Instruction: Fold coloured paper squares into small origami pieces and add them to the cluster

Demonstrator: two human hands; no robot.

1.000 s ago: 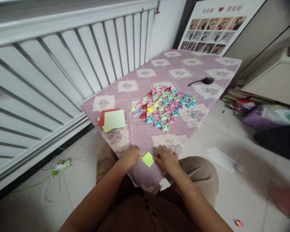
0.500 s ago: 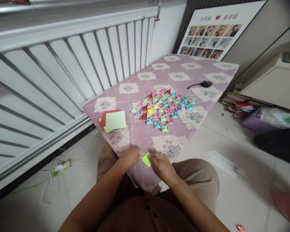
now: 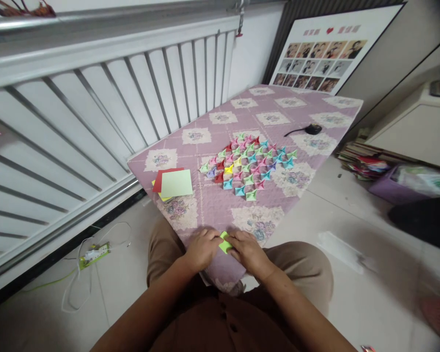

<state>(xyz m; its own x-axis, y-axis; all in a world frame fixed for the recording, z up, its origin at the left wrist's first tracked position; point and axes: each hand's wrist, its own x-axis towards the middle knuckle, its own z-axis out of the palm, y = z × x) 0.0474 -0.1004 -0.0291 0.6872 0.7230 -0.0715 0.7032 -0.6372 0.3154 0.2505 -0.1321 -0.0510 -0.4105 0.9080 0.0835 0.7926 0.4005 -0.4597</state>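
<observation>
A small folded piece of lime-green paper [image 3: 225, 243] lies on the table near its front corner, between my hands. My left hand [image 3: 204, 248] reaches its left edge, fingers together and tips on the paper. From the other side my right hand [image 3: 246, 248] grips it, its fingers bent over the right part and covering it. Farther up the cloth stand many small folded paper pieces [image 3: 246, 167] in red, pink, green, blue and yellow, set out in slanting rows. To their left is a loose stack of paper sheets [image 3: 176, 183], pale green on top, with red and yellow beneath.
A purple flowered tablecloth [image 3: 216, 210] covers the table. A black object with a thin handle or cord [image 3: 313, 129] lies at the far right. White radiator slats [image 3: 110, 93] border the left side. A power strip [image 3: 94, 255] with cables is on the floor.
My left hand has moved right, and its fingers now rest on the lime-green paper's left edge. The right hand stays on the paper, with its fingers slightly shifted.
</observation>
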